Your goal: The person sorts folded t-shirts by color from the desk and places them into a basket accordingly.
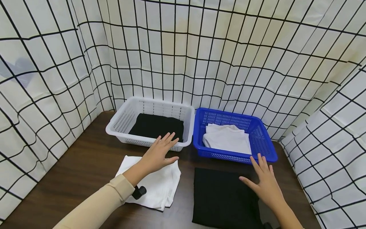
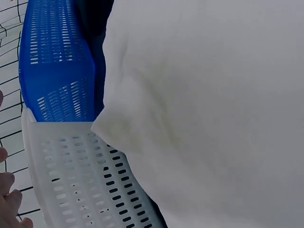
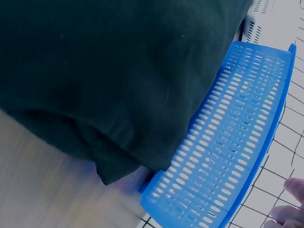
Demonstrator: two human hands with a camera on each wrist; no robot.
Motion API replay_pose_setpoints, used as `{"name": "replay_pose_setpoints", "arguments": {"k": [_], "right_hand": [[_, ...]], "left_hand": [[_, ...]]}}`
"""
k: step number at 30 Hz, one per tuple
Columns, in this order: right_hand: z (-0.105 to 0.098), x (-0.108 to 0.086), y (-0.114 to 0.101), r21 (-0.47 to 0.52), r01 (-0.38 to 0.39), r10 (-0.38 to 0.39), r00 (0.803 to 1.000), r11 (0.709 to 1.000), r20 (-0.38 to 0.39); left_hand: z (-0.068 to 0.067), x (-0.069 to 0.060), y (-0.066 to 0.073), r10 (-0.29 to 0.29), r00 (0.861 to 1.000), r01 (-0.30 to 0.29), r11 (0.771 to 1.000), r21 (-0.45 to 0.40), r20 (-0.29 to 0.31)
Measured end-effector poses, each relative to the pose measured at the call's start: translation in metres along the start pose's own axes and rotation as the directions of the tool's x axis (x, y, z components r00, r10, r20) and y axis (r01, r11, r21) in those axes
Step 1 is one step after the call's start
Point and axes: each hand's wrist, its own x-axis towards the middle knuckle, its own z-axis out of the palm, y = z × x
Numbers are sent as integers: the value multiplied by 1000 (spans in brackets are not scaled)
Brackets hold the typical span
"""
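Note:
My left hand [image 1: 159, 153], fingers spread, is over the far part of a folded white cloth [image 1: 164, 183] and by the near rim of the white basket [image 1: 123, 136]. Inside that basket lies a folded black cloth [image 1: 155, 125]. Fingers spread too, my right hand [image 1: 264, 184] is at the right edge of another folded black cloth [image 1: 223, 197], near the blue basket [image 1: 264, 140], which holds a folded white cloth [image 1: 227, 138]. Neither hand holds anything. In the left wrist view the white cloth [image 2: 213, 114] fills the right side; dark cloth [image 3: 109, 71] fills much of the right wrist view.
Both baskets stand side by side at the back of a brown wooden table [image 1: 77, 178]. Black wire grid panels [image 1: 161, 57] backed by white sheeting rise behind and on both sides. A small black device [image 1: 139, 192] is on the left wrist.

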Motion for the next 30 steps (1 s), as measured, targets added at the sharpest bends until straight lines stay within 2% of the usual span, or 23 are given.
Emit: {"name": "replay_pose_setpoints", "arguments": {"k": [5, 11, 19, 30], "right_hand": [[0, 3, -2, -5, 10, -10, 1000, 1000, -10], [-2, -1, -6, 8, 14, -14, 1000, 1000, -9], [-3, 1, -14, -3, 35, -35, 999, 999, -23], [5, -5, -19, 34, -19, 18, 1000, 999, 9]], "left_hand": [[2, 3, 4, 8, 1000, -8, 1000, 6, 13], [5, 6, 10, 43, 999, -43, 999, -11, 22], [7, 4, 14, 59, 998, -59, 998, -8, 2], [13, 0, 22, 93, 996, -93, 995, -31, 5]]}}
